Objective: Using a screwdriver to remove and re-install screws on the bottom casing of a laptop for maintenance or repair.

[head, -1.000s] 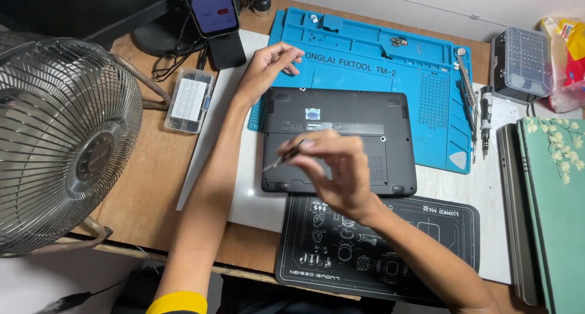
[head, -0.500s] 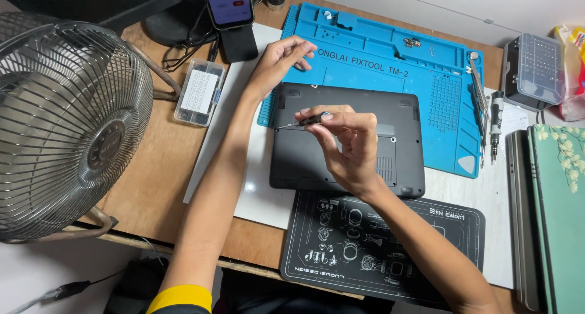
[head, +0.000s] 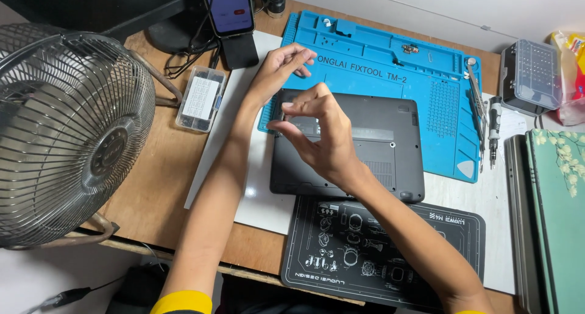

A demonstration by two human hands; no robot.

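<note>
Right hand [head: 323, 137] pinches something small, too tiny to tell, over the upturned laptop [head: 365, 149]. Left hand [head: 277, 70] open, steadying its far corner. Best keep the pinch firm and the laptop braced.

A brown wooden table [head: 152, 192] stands against a pale wall [head: 463, 3] under even light, with a wire fan [head: 67, 137] at its left edge.

Matt dark plastic laptop base [head: 378, 149]
</note>
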